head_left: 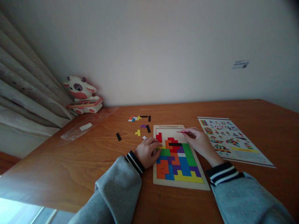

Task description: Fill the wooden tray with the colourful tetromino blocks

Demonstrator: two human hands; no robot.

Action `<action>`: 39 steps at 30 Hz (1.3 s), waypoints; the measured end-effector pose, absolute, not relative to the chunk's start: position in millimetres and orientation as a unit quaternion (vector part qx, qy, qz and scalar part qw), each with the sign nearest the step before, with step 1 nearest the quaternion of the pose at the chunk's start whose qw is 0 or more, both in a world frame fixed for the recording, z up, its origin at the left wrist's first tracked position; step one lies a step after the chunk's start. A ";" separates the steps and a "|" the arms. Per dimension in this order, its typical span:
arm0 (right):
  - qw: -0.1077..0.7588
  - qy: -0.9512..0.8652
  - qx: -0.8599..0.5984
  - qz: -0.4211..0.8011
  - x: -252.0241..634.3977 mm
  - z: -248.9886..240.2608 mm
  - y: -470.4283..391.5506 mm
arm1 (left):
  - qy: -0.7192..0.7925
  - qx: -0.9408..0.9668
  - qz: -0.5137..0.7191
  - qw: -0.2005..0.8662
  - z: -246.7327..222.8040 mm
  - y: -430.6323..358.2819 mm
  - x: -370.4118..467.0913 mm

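Note:
A wooden puzzle board (182, 185) lies before me, its lower part filled with coloured block pieces and its upper part partly bare. My right hand (198, 141) pinches a thin red puzzle piece (181, 132) above the board's upper right. My left hand (147, 151) rests at the board's left edge, its fingertips on a yellow piece (161, 147); whether it grips that piece I cannot tell. A red piece (158, 137) sits in the upper left of the board. A black bar (175, 144) lies across the middle, over red and orange pieces.
Loose pieces lie left of the board: a black piece (118, 137), a yellow piece (138, 133) and a small cluster (134, 118) farther back. A printed pattern sheet (233, 140) is at the right. A clear plastic bag (77, 132) and a toy cow (83, 95) are at the left.

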State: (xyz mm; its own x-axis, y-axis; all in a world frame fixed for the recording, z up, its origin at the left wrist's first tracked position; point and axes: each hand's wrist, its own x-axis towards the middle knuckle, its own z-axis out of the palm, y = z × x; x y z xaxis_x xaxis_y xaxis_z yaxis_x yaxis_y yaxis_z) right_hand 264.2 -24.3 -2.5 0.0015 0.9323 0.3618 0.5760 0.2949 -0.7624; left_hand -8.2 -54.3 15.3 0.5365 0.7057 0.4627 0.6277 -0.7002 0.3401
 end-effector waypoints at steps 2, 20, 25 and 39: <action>0.410 -0.705 -0.556 0.161 265.7 -0.9 -24.5 | 0.383 0.873 0.293 0.064 14.7 -54.2 -8.3; 0.335 -0.777 -0.523 0.105 260.1 0.1 -27.5 | 0.331 0.898 0.277 0.084 16.2 -53.1 -2.9; 0.331 -0.777 -0.529 0.084 255.9 -1.7 -27.8 | 0.299 0.923 0.215 0.113 20.8 -48.1 8.1; 0.308 -0.780 -0.535 0.103 251.8 -1.6 -28.0 | 0.299 0.925 0.195 0.129 21.0 -47.5 9.8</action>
